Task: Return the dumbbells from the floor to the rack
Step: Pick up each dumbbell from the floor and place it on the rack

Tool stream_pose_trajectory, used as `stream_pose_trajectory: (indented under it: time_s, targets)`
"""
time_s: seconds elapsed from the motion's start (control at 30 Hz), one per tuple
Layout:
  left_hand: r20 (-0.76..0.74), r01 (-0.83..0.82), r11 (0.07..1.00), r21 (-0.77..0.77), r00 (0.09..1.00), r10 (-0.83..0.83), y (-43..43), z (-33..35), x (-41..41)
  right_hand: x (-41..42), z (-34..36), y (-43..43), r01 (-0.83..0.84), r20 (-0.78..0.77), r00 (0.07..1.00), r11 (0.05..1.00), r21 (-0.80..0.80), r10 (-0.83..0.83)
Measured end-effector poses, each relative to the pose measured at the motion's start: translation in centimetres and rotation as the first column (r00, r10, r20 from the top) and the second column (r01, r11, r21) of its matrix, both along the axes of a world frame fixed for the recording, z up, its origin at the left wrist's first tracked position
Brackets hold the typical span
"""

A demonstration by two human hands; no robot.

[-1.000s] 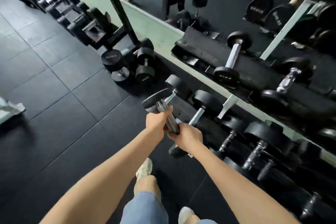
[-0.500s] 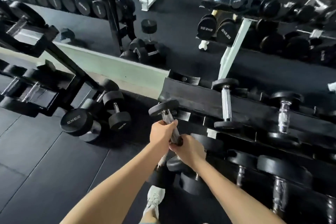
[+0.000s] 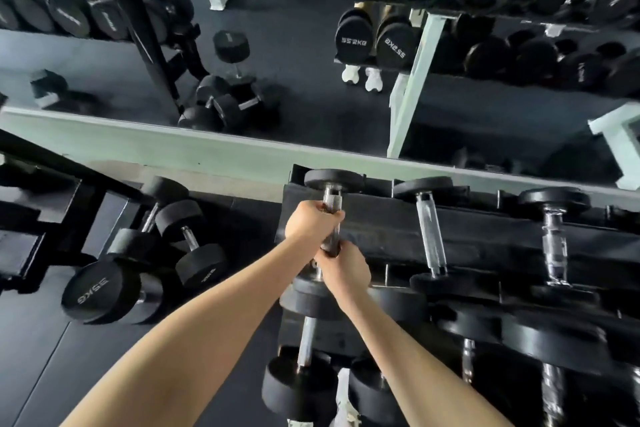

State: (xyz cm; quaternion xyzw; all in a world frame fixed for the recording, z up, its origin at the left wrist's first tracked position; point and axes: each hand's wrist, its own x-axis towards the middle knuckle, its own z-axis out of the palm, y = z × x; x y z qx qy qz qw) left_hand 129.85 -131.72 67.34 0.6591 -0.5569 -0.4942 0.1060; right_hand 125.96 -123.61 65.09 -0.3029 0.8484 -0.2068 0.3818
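Note:
A black dumbbell (image 3: 333, 181) with a steel handle lies across the left end of the black rack's (image 3: 485, 236) top shelf, its far head at the back edge. My left hand (image 3: 310, 224) grips the upper part of the handle. My right hand (image 3: 343, 269) grips the lower part, just below the left. The near head of the dumbbell is partly hidden under my right hand. Two more dumbbells (image 3: 429, 232) (image 3: 554, 239) rest on the same shelf to the right.
On the floor to the left lie a large 35 kg dumbbell (image 3: 104, 291) and a smaller one (image 3: 188, 236) beside another rack (image 3: 45, 218). Lower rack shelves hold several dumbbells (image 3: 304, 350). A mirror (image 3: 311, 80) behind the rack reflects the room.
Both hands have carried the dumbbell up and forward from in front of the lower shelves onto the left end of the top shelf. My view has swung to face the rack.

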Motion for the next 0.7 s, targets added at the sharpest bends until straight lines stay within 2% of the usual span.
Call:
stream_pose_trajectory:
  time_s: [0.13,0.23,0.37,0.53,0.7]
  targets:
    - [0.131,0.146,0.989,0.000,0.981,-0.145,-3.2,-0.4,-1.0,0.1,-1.3,-3.0,0.060,0.051,0.997,0.998,-0.016,-0.059]
    - [0.174,0.210,0.978,-0.004,0.963,-0.207,-4.7,-1.5,-1.1,0.3,-2.4,-4.8,0.055,0.073,0.996,0.998,0.013,-0.056]
    - [0.158,0.234,0.972,-0.016,0.961,-0.228,-5.6,-3.2,-0.7,0.5,-3.1,-5.6,0.077,0.031,0.996,0.997,0.028,-0.078]
    - [0.100,0.271,0.962,-0.035,0.959,-0.267,-5.8,-3.8,-0.4,-0.2,-3.2,-5.4,0.026,0.005,1.000,1.000,0.016,-0.026]
    - [0.022,0.225,0.973,-0.047,0.974,-0.224,-5.6,-4.4,0.3,-0.1,-3.7,-5.4,0.017,-0.021,1.000,1.000,0.023,-0.017]
